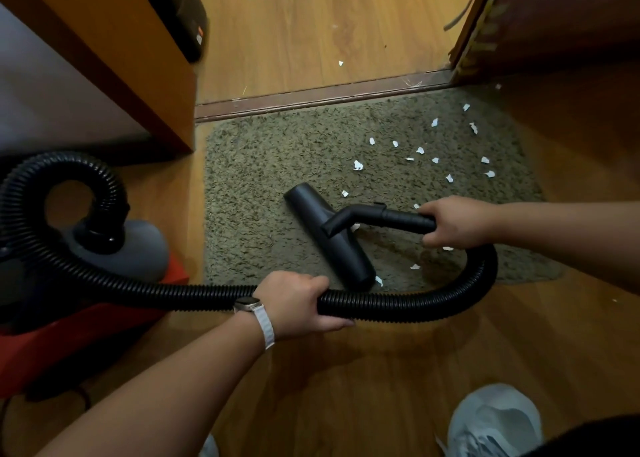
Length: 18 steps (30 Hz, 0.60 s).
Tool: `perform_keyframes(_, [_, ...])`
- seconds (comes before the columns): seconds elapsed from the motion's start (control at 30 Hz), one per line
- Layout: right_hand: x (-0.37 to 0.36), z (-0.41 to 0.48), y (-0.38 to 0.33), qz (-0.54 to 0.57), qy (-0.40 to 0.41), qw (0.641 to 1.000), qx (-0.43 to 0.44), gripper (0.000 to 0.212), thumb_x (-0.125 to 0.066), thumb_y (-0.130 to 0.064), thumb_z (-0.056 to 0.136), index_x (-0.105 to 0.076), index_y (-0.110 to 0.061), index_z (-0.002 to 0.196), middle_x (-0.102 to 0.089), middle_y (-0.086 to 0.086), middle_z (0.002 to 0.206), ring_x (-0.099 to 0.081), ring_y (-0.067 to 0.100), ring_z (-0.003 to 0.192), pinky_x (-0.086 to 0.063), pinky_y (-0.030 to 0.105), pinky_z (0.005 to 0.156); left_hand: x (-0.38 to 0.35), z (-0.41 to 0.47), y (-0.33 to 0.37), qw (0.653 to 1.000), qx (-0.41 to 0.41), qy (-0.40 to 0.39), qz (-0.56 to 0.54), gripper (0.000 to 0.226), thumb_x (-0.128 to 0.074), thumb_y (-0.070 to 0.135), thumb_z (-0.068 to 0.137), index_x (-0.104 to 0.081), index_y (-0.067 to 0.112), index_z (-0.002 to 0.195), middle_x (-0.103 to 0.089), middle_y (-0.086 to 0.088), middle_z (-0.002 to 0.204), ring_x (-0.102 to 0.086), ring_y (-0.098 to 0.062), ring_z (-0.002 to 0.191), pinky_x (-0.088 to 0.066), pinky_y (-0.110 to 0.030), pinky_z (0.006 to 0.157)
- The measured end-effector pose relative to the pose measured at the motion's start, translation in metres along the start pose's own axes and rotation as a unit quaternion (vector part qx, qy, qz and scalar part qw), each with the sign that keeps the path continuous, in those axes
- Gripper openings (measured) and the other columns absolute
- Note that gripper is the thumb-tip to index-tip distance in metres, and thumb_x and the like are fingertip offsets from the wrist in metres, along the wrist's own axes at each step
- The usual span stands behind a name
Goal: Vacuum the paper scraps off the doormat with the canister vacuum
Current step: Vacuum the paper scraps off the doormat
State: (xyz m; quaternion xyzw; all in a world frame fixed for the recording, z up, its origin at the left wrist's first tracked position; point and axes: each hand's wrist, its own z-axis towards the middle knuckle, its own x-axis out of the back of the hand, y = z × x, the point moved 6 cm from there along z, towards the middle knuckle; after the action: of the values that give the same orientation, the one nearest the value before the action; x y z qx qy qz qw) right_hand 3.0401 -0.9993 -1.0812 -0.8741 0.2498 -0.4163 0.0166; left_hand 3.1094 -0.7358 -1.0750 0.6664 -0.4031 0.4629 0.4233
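While the floor nozzle sits on the mat, these lines give where each thing is and why.

Right hand point(457, 226): fingers wrapped around the rigid black wand point(398, 215) just behind the nozzle neck; a grip this near the head probably gives the closest steering over the pile.

Left hand point(301, 300): fingers closed around the ribbed black hose point(173, 292) partway along its run, apparently to carry the slack so it does not drag on the scraps or pull against the right hand.

Floor nozzle point(329, 234): lies on the doormat at a diagonal, in the near middle of the mat, its wide mouth down.

Doormat point(270, 165): grey-green shag, set against the door threshold point(311, 99); its left half looks free of paper.

Paper scraps point(433, 151): small white bits, most scattered over the far right of the mat, well apart from the nozzle; a few lie just beside the nozzle and near the hose loop. Some sit on the wood floor point(311, 30) beyond the threshold.

Canister vacuum point(114, 245): stands on the floor left of the mat, hose looping up from its top, close enough that the hose reaches without strain.

Progress: partly done, judging by the clean left side; the right cluster remains.

Shoe point(495, 418): pale, at lower right, off the mat.
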Motion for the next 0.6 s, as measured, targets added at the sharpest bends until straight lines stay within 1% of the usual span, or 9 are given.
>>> perform_keyframes(0.1, [0.002, -0.001, -0.002, 0.003, 0.003, 1.0, 0.001, 0.016, -0.066, -0.034, 0.081, -0.054, -0.024, 0.082, -0.061, -0.004, 0.073, -0.057, 0.013, 0.066, -0.044, 0.031, 0.061, 0.0, 0.0, -0.003, 1.0, -0.001, 0.016, 0.0, 0.065, -0.027, 0.092, 0.069, -0.04, 0.028, 0.073, -0.061, 0.009, 0.068, -0.062, -0.014, 0.061, -0.034, -0.025, 0.05])
perform_keyframes(0.17, [-0.001, -0.003, -0.01, -0.006, -0.006, 1.0, 0.015, 0.014, -0.066, -0.034, 0.081, -0.056, -0.026, 0.086, -0.06, -0.004, 0.074, -0.057, 0.012, 0.067, -0.044, 0.031, 0.061, 0.0, -0.001, -0.003, 0.999, -0.011, 0.032, -0.005, 0.063, -0.03, 0.091, 0.069, -0.041, 0.029, 0.072, -0.062, 0.009, 0.066, -0.062, -0.014, 0.057, -0.035, -0.023, 0.048])
perform_keyframes(0.27, [-0.01, -0.005, -0.023, -0.023, -0.03, 0.999, 0.033, 0.018, -0.067, -0.035, 0.081, -0.059, -0.028, 0.095, -0.06, -0.007, 0.076, -0.057, 0.009, 0.068, -0.043, 0.029, 0.057, 0.0, -0.004, -0.003, 0.999, -0.018, 0.034, -0.011, 0.067, -0.031, 0.09, 0.069, -0.05, 0.027, 0.072, -0.063, 0.009, 0.064, -0.062, -0.014, 0.055, -0.037, -0.022, 0.047])
perform_keyframes(0.33, [-0.011, -0.004, -0.025, -0.023, -0.035, 0.999, 0.032, 0.018, -0.067, -0.035, 0.081, -0.058, -0.026, 0.094, -0.06, -0.006, 0.077, -0.057, 0.01, 0.069, -0.042, 0.029, 0.057, -0.002, -0.006, -0.005, 0.999, -0.022, 0.042, -0.008, 0.066, -0.035, 0.09, 0.07, -0.052, 0.026, 0.069, -0.061, 0.009, 0.06, -0.06, -0.014, 0.05, -0.036, -0.021, 0.045])
perform_keyframes(0.43, [-0.003, -0.001, -0.018, -0.015, -0.02, 1.0, 0.012, 0.016, -0.067, -0.034, 0.082, -0.056, -0.024, 0.087, -0.059, -0.005, 0.074, -0.055, 0.011, 0.066, -0.043, 0.03, 0.059, 0.0, -0.004, -0.009, 0.998, -0.014, 0.054, 0.005, 0.063, -0.041, 0.088, 0.07, -0.049, 0.026, 0.063, -0.055, 0.01, 0.053, -0.056, -0.013, 0.043, -0.027, -0.018, 0.042])
perform_keyframes(0.5, [0.005, 0.0, -0.009, 0.003, -0.007, 1.0, -0.008, 0.015, -0.067, -0.033, 0.082, -0.055, -0.024, 0.083, -0.06, -0.004, 0.073, -0.056, 0.01, 0.065, -0.04, 0.028, 0.055, 0.003, 0.001, -0.008, 0.998, -0.013, 0.059, 0.01, 0.062, -0.04, 0.088, 0.07, -0.046, 0.027, 0.063, -0.053, 0.011, 0.052, -0.055, -0.012, 0.043, -0.027, -0.019, 0.042])
perform_keyframes(0.6, [0.018, 0.003, 0.007, 0.029, 0.022, 0.998, -0.042, 0.014, -0.067, -0.032, 0.082, -0.06, -0.023, 0.088, -0.062, -0.002, 0.076, -0.058, 0.011, 0.066, -0.041, 0.027, 0.054, 0.008, 0.009, -0.008, 0.999, 0.006, 0.045, -0.001, 0.063, -0.032, 0.091, 0.071, -0.042, 0.029, 0.071, -0.056, 0.011, 0.061, -0.06, -0.013, 0.054, -0.035, -0.022, 0.046])
